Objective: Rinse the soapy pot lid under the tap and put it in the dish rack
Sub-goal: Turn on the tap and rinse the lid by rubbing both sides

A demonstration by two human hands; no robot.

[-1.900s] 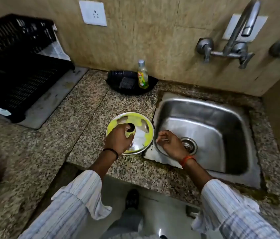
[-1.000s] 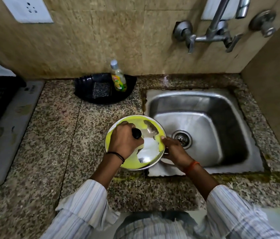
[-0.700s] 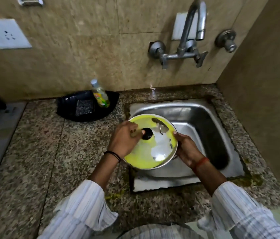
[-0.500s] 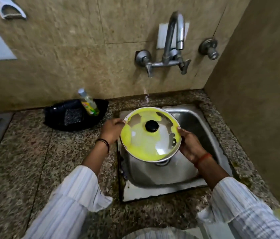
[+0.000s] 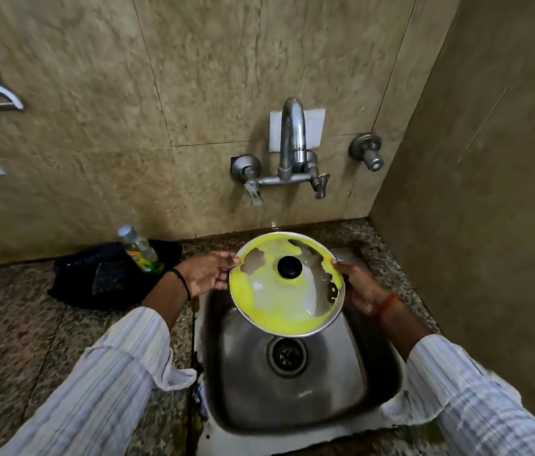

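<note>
The pot lid (image 5: 279,301) is round glass with a steel rim and a black knob, smeared with yellow soap. It hangs tilted over the back of the steel sink (image 5: 341,390), below the curved tap (image 5: 292,133). My left hand (image 5: 208,273) grips its left rim, and my right hand (image 5: 360,287) grips its right rim. No water runs from the tap. The dish rack is out of view.
A black tray (image 5: 95,278) with a scrub pad and a dish soap bottle (image 5: 139,248) sits on the granite counter left of the sink. A side wall (image 5: 473,192) stands close on the right. A second valve (image 5: 369,154) is mounted right of the tap.
The lid was lifted off the counter by its knob and carried right over the sink. My left hand shifted from the knob to the rim, and the lid rose toward the tap.
</note>
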